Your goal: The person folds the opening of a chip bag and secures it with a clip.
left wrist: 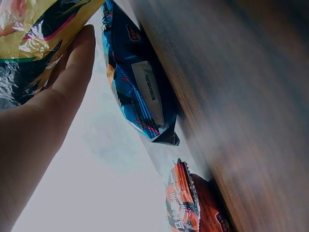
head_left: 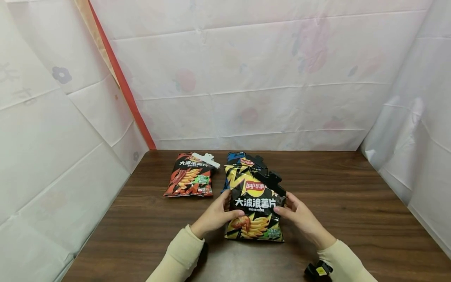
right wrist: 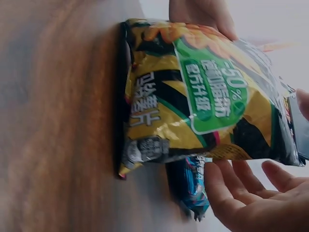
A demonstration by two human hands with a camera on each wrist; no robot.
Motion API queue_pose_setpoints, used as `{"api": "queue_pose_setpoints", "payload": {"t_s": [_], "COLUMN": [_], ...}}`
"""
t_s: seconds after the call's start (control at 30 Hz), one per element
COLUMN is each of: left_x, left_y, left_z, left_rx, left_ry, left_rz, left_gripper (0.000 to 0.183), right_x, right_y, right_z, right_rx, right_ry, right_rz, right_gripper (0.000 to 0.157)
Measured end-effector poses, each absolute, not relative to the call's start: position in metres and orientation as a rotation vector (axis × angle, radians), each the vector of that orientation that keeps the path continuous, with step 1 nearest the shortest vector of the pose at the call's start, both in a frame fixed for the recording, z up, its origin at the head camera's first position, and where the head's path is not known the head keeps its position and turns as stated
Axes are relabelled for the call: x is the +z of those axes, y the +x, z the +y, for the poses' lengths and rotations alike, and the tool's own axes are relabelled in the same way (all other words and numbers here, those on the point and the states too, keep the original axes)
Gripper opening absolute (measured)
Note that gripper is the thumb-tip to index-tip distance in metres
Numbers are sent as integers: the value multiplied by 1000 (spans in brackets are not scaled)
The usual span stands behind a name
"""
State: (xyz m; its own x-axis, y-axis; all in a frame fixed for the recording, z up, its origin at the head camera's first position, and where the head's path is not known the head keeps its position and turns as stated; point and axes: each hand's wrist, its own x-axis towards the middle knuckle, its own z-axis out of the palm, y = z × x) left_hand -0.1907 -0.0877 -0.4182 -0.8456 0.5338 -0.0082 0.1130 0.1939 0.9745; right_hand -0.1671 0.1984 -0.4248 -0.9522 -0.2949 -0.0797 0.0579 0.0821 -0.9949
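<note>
A yellow and black bag of potato chips is held between both hands, its front facing up. My left hand grips its left edge, thumb on the front and fingers behind. On the opposite edge, my right hand holds it with the thumb on the front; in the right wrist view its fingers are bent along the side. A black clip sits across the bag's upper right corner. Behind it lies a blue bag of chips, partly hidden, with another black clip.
To the left lies a red bag of chips with a white clip on its top right corner. The brown wooden table is bounded by white printed sheets. A black device is near the right sleeve.
</note>
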Motion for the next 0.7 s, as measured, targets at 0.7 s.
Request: {"api": "queue_pose_setpoints", "payload": {"t_s": [0.7], "left_x": [-421], "left_y": [-192], "left_z": [-90], "left_rx": [1615], "left_ry": [579], "left_rz": [2223], "left_gripper": [83], "right_x": [-433], "right_y": [-163], "right_z": [188], "right_rx": [-1893], "right_ry": [-133], "right_rz": [2039], "right_gripper": [73]}}
